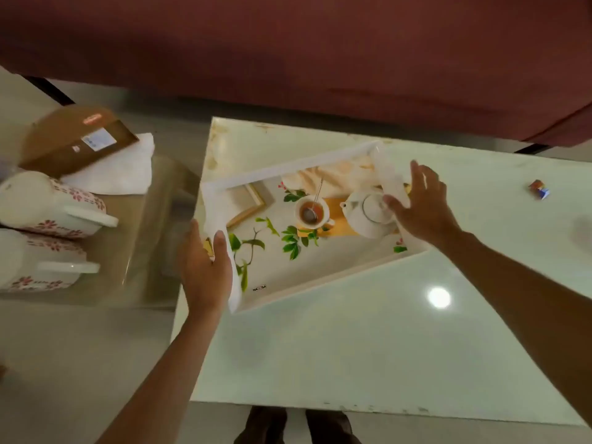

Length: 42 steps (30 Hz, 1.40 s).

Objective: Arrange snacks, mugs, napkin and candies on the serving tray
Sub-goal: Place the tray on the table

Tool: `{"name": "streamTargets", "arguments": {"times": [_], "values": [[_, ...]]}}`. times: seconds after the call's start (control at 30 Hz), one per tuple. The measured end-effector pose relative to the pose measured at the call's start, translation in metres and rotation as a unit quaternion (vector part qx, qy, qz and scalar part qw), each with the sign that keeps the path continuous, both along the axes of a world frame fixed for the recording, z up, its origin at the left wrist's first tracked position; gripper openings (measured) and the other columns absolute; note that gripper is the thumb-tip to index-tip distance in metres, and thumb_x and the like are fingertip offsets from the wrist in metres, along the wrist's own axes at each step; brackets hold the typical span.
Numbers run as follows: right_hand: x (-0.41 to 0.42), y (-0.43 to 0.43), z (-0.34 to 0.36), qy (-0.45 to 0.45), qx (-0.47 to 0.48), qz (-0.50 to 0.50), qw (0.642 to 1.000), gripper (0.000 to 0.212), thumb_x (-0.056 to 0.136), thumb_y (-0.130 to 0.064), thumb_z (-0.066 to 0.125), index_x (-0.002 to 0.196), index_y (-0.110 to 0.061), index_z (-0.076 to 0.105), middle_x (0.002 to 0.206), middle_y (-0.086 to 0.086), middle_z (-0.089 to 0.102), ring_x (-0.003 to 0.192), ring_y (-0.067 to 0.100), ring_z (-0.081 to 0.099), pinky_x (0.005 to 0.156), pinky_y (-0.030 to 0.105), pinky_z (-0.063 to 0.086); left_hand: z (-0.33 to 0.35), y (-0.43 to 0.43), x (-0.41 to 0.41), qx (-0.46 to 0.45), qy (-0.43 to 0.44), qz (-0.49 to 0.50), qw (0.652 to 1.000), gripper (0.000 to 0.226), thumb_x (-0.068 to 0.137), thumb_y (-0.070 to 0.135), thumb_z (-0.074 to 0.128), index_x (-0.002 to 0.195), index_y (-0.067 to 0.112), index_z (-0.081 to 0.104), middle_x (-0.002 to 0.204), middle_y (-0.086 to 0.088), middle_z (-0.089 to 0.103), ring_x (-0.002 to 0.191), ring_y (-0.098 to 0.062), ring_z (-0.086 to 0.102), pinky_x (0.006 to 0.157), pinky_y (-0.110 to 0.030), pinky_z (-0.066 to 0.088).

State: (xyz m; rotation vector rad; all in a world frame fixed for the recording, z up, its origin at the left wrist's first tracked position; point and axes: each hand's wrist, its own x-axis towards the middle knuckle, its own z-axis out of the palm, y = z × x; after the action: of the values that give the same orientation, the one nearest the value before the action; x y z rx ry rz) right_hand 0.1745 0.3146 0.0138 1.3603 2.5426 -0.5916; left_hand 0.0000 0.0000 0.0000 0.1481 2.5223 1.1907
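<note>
A white serving tray (320, 283) with a printed teapot-and-leaves picture lies at an angle on the white table (352, 347). My left hand (205, 267) grips the tray's left end. My right hand (419, 203) holds its right end, thumb inside the rim. Nothing lies in the tray. Two white mugs with red flowers (41, 203) (32, 261) sit on the glass side table (137, 235) to the left. A white napkin (118, 174) lies behind them, partly under a brown box (77, 139). One wrapped candy (539, 189) lies on the table, far right.
A maroon sofa (288, 59) runs along the far side. A blurred pale shape (583, 232) shows at the right edge. My feet (288, 427) stand at the table's near edge. A lamp glare (439, 298) reflects on the tabletop.
</note>
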Motion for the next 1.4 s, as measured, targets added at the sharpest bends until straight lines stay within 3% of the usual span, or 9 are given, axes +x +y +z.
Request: {"name": "streamTargets", "arguments": {"times": [0.1,0.2,0.33,0.47,0.57,0.8,0.93,1.27,1.4], "values": [[-0.009,0.012,-0.008,0.032,-0.012,-0.076,0.997,0.068,0.098,-0.043,0.053,0.149,-0.002,0.036,0.150,0.023,0.042,0.137,0.040,0.039,0.111,0.050,0.033,-0.006,0.005,-0.004,0.040,-0.053,0.105,0.992,0.043,0.103,0.023,0.049,0.145,0.012,0.047,0.138,-0.011,0.059,0.119,-0.024,0.059,0.089,-0.034,0.051],[-0.011,0.014,-0.014,0.062,-0.024,-0.112,0.991,0.048,0.100,-0.035,0.050,0.138,-0.005,0.054,0.138,0.021,0.056,0.127,0.039,0.050,0.106,0.046,0.040,-0.011,0.007,-0.008,0.066,-0.110,0.137,0.982,0.020,0.101,0.012,0.045,0.108,0.017,0.063,0.097,0.002,0.067,0.098,-0.027,0.063,0.078,-0.033,0.055],[-0.014,0.017,-0.019,0.103,-0.071,-0.204,0.971,0.038,0.102,-0.035,0.043,0.129,-0.014,0.061,0.133,0.011,0.060,0.120,0.032,0.055,0.089,0.036,0.045,-0.015,0.009,-0.012,0.077,-0.151,0.160,0.973,0.028,0.100,0.012,0.048,0.080,0.027,0.062,0.083,0.004,0.062,0.085,-0.024,0.063,0.078,-0.038,0.056],[-0.014,0.023,-0.020,0.109,-0.083,-0.247,0.959,0.036,0.102,-0.034,0.045,0.125,-0.015,0.065,0.132,0.009,0.062,0.119,0.031,0.057,0.087,0.035,0.045,-0.016,0.009,-0.017,0.079,-0.170,0.206,0.960,0.015,0.100,0.014,0.057,0.104,0.022,0.069,0.105,-0.001,0.068,0.096,-0.023,0.067,0.083,-0.039,0.059],[-0.002,0.022,-0.018,0.120,-0.084,-0.270,0.951,0.031,0.101,-0.031,0.051,0.123,-0.016,0.067,0.129,0.008,0.064,0.117,0.030,0.058,0.089,0.037,0.048,-0.010,0.012,-0.021,0.080,-0.150,0.195,0.966,0.021,0.100,0.017,0.059,0.118,0.017,0.069,0.112,-0.002,0.068,0.103,-0.024,0.067,0.087,-0.037,0.058],[0.053,0.002,-0.009,0.134,-0.090,-0.327,0.931,0.029,0.098,-0.029,0.055,0.122,-0.017,0.066,0.117,0.005,0.066,0.097,0.021,0.055,0.080,0.032,0.043,0.004,0.033,-0.033,0.061,-0.145,0.133,0.979,0.026,0.100,0.019,0.059,0.124,0.018,0.069,0.120,-0.004,0.068,0.109,-0.028,0.067,0.094,-0.046,0.058],[0.077,-0.016,-0.012,0.125,-0.083,-0.335,0.930,0.026,0.097,-0.027,0.055,0.118,-0.016,0.067,0.106,0.003,0.064,0.095,0.022,0.056,0.081,0.035,0.046,0.000,0.034,-0.031,0.052,-0.130,0.114,0.984,0.028,0.099,0.016,0.060,0.126,0.016,0.068,0.111,0.005,0.065,0.109,-0.020,0.064,0.099,-0.038,0.054],[0.095,-0.043,-0.024,0.136,-0.106,-0.370,0.913,0.025,0.098,-0.027,0.053,0.117,-0.018,0.066,0.103,-0.002,0.063,0.094,0.022,0.057,0.074,0.031,0.042,-0.020,0.020,-0.027,0.038,-0.123,0.106,0.986,0.027,0.098,0.015,0.061,0.123,0.015,0.070,0.108,0.005,0.065,0.098,-0.016,0.062,0.072,-0.014,0.047],[0.096,-0.046,-0.025,0.146,-0.101,-0.379,0.908,0.022,0.098,-0.027,0.053,0.113,-0.020,0.067,0.101,-0.002,0.064,0.090,0.021,0.056,0.069,0.028,0.040,-0.026,0.016,-0.024,0.044,-0.140,0.096,0.984,0.025,0.099,0.016,0.060,0.122,0.016,0.070,0.108,0.005,0.065,0.098,-0.015,0.061,0.077,-0.017,0.049]]}}
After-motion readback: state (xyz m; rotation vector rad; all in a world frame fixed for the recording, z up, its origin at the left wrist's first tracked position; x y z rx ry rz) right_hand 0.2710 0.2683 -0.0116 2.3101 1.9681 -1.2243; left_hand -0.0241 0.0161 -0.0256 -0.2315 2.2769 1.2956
